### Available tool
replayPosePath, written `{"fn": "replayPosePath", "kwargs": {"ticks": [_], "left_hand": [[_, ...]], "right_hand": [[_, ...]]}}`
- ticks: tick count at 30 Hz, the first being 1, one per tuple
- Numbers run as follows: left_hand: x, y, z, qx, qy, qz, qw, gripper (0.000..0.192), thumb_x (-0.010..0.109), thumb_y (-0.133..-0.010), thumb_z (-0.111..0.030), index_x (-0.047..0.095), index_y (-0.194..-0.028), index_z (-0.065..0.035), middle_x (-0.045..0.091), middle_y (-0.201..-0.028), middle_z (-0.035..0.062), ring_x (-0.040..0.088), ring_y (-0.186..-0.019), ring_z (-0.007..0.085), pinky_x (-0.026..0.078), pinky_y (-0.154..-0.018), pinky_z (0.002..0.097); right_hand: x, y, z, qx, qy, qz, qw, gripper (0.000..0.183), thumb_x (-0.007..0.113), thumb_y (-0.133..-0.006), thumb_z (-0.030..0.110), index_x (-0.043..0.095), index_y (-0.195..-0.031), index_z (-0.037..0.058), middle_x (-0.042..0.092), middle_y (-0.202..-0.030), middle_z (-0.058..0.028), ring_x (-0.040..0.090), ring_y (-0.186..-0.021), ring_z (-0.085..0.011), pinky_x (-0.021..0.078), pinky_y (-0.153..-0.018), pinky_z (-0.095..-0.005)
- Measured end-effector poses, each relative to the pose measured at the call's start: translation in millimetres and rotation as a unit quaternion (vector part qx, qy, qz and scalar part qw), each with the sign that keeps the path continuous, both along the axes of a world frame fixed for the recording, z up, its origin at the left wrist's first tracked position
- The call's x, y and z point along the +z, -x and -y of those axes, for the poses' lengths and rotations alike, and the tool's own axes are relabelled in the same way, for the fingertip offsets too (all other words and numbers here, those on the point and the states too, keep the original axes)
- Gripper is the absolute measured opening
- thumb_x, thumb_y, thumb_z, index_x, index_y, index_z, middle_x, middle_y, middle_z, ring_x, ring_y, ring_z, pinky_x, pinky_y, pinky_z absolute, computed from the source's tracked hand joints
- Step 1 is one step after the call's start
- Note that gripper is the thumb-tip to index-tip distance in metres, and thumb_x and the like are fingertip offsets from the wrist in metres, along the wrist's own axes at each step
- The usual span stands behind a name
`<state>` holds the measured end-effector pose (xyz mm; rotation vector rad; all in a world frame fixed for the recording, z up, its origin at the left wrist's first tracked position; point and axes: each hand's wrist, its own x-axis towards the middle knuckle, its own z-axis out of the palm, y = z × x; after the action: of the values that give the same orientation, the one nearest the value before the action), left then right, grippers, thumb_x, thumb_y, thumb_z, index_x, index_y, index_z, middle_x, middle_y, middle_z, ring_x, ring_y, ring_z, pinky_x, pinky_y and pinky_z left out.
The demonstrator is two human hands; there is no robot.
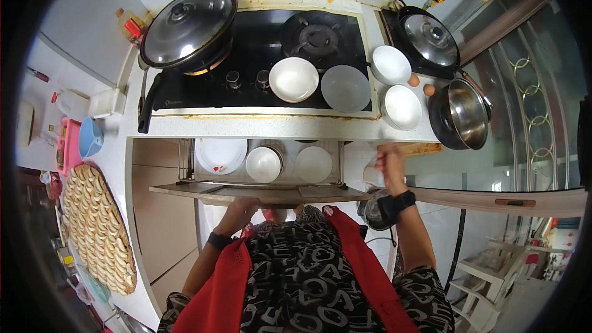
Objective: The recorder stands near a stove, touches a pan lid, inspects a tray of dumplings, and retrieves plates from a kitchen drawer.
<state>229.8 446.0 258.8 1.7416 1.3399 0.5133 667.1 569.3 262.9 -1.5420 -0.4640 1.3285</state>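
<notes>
My left hand (243, 211) rests at the top edge of the front panel of a pulled-out drawer (270, 193), fingers bent over it. Inside the wire-sided drawer are a white plate (220, 153) with a red floral mark, a stack of white bowls (263, 164) and a paler bowl (314, 164). My right hand (392, 169), blurred by motion, is in the air to the right of the drawer, below the counter edge; nothing can be made out in it. Above, a white bowl (293, 79) and a translucent bowl (346, 88) stand on the black gas cooktop (259, 32).
A lidded wok (189, 27) sits over a lit burner, its handle (147, 106) overhanging the front. Two white bowls (402, 107), brown eggs (429, 90) and a steel pot (467, 108) crowd the right counter. Rows of dumplings (97, 226) cover a tray at left. A glass door (485, 166) flanks the right.
</notes>
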Motion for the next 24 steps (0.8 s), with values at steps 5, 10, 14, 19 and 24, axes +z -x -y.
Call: {"fn": "replayPosePath", "kwargs": {"ticks": [5,10,14,19,24], "left_hand": [[-7,3,7,0.025,0.007,0.0,1.0,0.017,0.059,-0.083,-0.01,0.061,-0.098,-0.0019,0.063,-0.072,0.0102,0.061,-0.064,0.0187,0.048,-0.059,0.0307],[2,4,8,0.065,0.056,-0.01,0.996,0.018,0.059,-0.082,-0.008,0.061,-0.099,-0.0011,0.064,-0.075,0.0116,0.062,-0.066,0.0182,0.048,-0.06,0.0304],[-14,25,42,0.119,0.114,-0.035,0.986,0.02,0.059,-0.082,-0.008,0.061,-0.099,0.0022,0.066,-0.081,0.0114,0.063,-0.07,0.0186,0.05,-0.064,0.0294],[-10,27,51,0.146,0.133,-0.045,0.979,0.017,0.059,-0.082,-0.006,0.063,-0.097,0.002,0.066,-0.082,0.0127,0.063,-0.071,0.019,0.05,-0.064,0.0293],[-15,21,42,0.152,0.132,-0.029,0.979,0.017,0.059,-0.081,-0.005,0.063,-0.097,0.0015,0.066,-0.084,0.0128,0.063,-0.071,0.0189,0.051,-0.065,0.0296]], "right_hand": [[-34,68,-17,0.333,0.118,0.106,0.93,0.02,0.06,-0.084,0.022,0.057,-0.092,0.0029,0.059,-0.068,-0.0055,0.054,-0.05,-0.0113,0.0437,-0.043,-0.024],[-173,65,-42,0.5,0.115,0.388,0.765,0.032,0.058,-0.084,0.025,0.055,-0.095,-0.0044,0.063,-0.073,-0.0137,0.063,-0.059,-0.0208,0.0501,-0.05,-0.0319],[-177,88,-43,0.519,0.19,0.459,0.695,0.048,0.063,-0.08,0.03,0.048,-0.107,-0.0059,0.062,-0.095,-0.0229,0.063,-0.085,-0.0347,0.0519,-0.075,-0.04],[-177,96,-36,0.541,0.102,0.532,0.643,0.047,0.063,-0.081,0.027,0.045,-0.113,-0.0021,0.064,-0.09,-0.0209,0.062,-0.087,-0.0368,0.0509,-0.074,-0.0441],[-169,97,-39,0.551,0.104,0.541,0.627,0.045,0.054,-0.085,0.021,0.039,-0.12,-0.0018,0.064,-0.086,-0.0224,0.063,-0.082,-0.0374,0.0508,-0.07,-0.0452]]}}
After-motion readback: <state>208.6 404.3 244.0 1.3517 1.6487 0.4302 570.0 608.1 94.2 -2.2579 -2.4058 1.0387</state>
